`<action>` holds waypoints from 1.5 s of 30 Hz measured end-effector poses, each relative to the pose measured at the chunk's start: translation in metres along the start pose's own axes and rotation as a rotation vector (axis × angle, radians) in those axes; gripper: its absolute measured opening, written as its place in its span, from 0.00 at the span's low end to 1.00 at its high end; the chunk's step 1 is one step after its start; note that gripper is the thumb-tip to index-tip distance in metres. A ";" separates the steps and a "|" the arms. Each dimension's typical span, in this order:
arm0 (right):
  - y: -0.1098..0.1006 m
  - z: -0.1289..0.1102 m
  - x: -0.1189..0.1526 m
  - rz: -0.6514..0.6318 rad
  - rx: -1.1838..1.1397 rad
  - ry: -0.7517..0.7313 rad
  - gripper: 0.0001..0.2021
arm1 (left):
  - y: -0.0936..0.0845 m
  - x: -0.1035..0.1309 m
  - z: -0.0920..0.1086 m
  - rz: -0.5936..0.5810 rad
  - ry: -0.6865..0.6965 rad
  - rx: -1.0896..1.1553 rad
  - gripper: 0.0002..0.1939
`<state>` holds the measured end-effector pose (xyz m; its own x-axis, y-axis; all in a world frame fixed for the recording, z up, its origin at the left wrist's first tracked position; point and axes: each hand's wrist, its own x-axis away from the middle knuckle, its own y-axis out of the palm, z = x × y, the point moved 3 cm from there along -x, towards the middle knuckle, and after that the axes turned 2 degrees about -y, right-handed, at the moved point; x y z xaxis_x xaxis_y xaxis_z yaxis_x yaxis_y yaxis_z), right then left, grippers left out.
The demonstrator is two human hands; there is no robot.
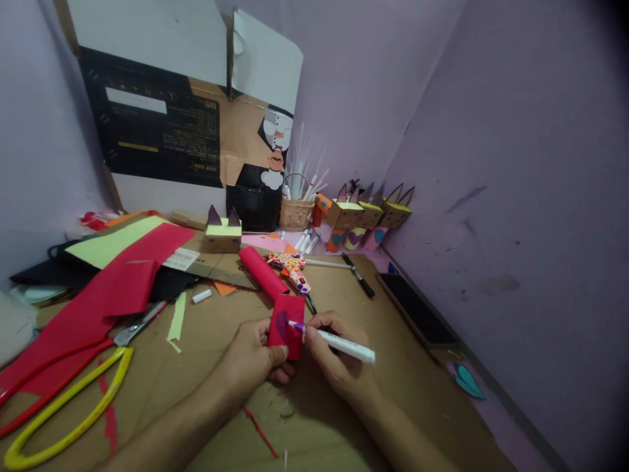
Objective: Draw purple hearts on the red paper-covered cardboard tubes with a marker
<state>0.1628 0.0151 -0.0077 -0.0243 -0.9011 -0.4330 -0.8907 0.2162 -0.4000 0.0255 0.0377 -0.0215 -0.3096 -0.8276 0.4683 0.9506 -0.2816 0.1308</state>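
Note:
My left hand [253,354] grips a small red paper piece [293,311] by its lower left part, thumb on the front. A dark purple shape is drawn on the paper. In my right hand [339,354] is a white marker [351,346], and its purple tip touches the drawn shape. Just behind the paper lie a red paper roll [264,274] and a glue gun with a floral pattern [291,265]. A loose white cap [202,296] rests to the left of them.
Scissors [113,344] and red sheets [118,282] lie at left. A cardboard cat head [223,239], a pen basket [296,213] and several cat figures [363,216] stand behind. A black marker [358,275] and a phone [417,308] lie at right.

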 end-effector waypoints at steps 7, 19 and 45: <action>0.000 -0.001 0.000 -0.076 -0.002 -0.007 0.06 | -0.001 -0.002 -0.002 -0.011 0.003 0.012 0.11; -0.004 -0.002 0.000 -0.016 0.046 -0.037 0.06 | 0.000 0.000 0.000 0.005 0.003 0.010 0.10; -0.003 -0.003 0.000 -0.076 0.035 -0.014 0.06 | 0.000 -0.001 -0.001 -0.007 0.000 -0.005 0.10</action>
<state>0.1638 0.0135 -0.0036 0.0496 -0.9101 -0.4113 -0.8730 0.1605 -0.4605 0.0254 0.0387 -0.0230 -0.3165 -0.8253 0.4677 0.9481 -0.2902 0.1296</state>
